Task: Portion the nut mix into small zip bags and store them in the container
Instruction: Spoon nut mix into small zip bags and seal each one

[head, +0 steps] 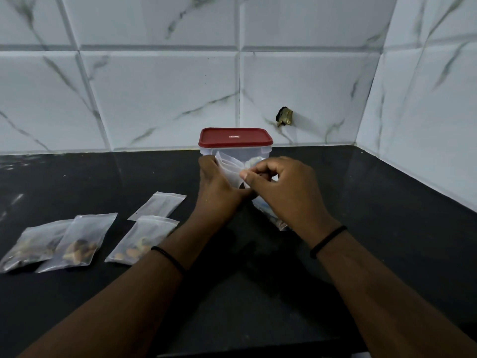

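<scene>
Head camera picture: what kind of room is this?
Probably a kitchen: a polished black stone counter, white marble-look wall tiles, and a clear plastic container with a red lid standing by small clear zip bags of nuts.

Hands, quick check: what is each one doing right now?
Left hand: curled round a small zip bag, holding it up.
Right hand: fingers pinch the same bag at its top edge.

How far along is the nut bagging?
Three filled bags lie on the counter. The left hand and right hand hold another small bag. One empty bag waits, and the container is lidded, so storing remains.
</scene>
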Demonstrator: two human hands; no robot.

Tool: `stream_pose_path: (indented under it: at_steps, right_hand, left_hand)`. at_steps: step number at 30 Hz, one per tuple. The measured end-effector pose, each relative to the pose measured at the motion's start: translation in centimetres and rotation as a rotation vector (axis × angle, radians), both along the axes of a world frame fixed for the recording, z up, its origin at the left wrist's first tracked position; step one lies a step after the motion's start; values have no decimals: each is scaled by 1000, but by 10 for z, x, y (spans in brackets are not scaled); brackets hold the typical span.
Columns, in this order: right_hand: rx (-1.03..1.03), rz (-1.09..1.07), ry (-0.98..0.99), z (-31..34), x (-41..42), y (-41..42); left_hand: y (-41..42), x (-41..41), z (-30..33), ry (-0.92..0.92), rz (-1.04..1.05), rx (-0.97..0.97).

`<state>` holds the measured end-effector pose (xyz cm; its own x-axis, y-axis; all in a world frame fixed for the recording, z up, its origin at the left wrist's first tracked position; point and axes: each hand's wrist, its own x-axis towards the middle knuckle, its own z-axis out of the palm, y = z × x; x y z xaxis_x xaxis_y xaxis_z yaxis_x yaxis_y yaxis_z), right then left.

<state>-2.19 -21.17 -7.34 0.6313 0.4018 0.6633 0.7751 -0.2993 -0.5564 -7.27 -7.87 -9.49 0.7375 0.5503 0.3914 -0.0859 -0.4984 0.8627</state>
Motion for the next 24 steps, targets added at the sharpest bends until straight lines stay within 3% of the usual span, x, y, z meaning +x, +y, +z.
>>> stream_pose_path:
  at_steps: [5, 9, 15, 24]
  right_hand:
    - [78, -39, 87, -1, 5, 1]
    - [124, -35, 141, 1, 8, -5]
    - [237, 4, 285, 1, 9, -7]
    - [238, 29, 344, 0, 13, -7]
  left_hand:
    - [-8, -6, 5, 11, -66, 33]
    - [-2, -8, 8, -95, -242, -179]
    - [8, -10, 9, -173, -138, -203]
    - [11, -10, 8, -197, -141, -263]
